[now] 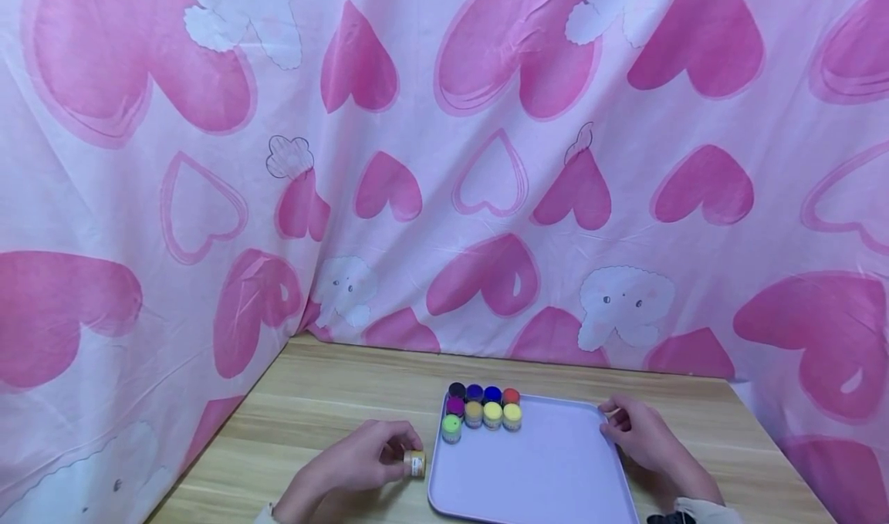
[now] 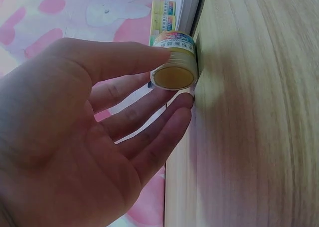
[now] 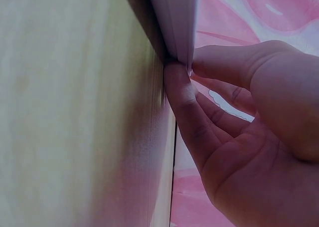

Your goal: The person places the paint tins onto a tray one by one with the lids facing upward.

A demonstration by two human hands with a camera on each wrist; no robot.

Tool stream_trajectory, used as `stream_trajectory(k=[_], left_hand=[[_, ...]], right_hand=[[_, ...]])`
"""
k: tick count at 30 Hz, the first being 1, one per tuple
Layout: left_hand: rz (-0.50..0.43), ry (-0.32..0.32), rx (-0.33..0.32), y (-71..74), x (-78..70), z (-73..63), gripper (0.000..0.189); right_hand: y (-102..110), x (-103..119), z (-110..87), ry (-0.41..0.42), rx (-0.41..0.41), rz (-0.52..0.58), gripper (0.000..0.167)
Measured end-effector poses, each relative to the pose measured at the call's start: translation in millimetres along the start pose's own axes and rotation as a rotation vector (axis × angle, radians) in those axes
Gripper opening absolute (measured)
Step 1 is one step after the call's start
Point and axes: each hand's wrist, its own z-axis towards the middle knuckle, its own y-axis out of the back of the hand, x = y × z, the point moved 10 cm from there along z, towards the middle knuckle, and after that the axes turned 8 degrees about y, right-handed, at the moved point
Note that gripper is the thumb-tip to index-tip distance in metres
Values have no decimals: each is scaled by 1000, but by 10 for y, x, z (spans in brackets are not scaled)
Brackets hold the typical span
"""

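Note:
My left hand (image 1: 371, 456) pinches a small paint jar (image 1: 415, 464) between thumb and fingers, low over the table just left of the tray. In the left wrist view the jar (image 2: 174, 62) lies tipped on its side, its ochre end facing the camera and a printed label round it. My right hand (image 1: 642, 431) is at the far right corner of the lilac tray (image 1: 542, 470). The right wrist view shows its thumb and fingers pinching the tray's rim (image 3: 174, 22). Several paint jars stand together in the tray's far left corner, among them a green jar (image 1: 451, 429).
The other jars include a black jar (image 1: 456, 391), a red jar (image 1: 511, 396), a magenta jar (image 1: 454, 407) and a yellow jar (image 1: 512, 416). Beneath everything is a wood-grain table (image 1: 278, 416). A pink heart-print curtain (image 1: 479, 200) hangs behind and to the left.

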Motion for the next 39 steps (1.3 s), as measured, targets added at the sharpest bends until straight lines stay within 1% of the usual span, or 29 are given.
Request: stream_trajectory(k=[12,15,19,23,29,36,39], left_hand=[[-20,25,-7,30,22,21,18],[-9,26,-18,42,25,37,17],[-27,28,-38,58,18,63,15],[-39,12,-62,79,-28,83,14],[-18,-1,-96,114,-108,105,13],[-12,-70,-126,146,-255,171,12],[-3,-63,-130,147,-278,213,11]], right_hand=[[-1,-7,-1,-6,5,12,29],[-2,-10,0,-10,7,11,29],[-1,-8,-2,-11,8,9,29],[0,-1,-8,-7,6,13,29],[0,-5,-10,-6,7,16,29],[0,1,-7,-9,11,16,29],[5,13,-10,-8,9,15,29]])
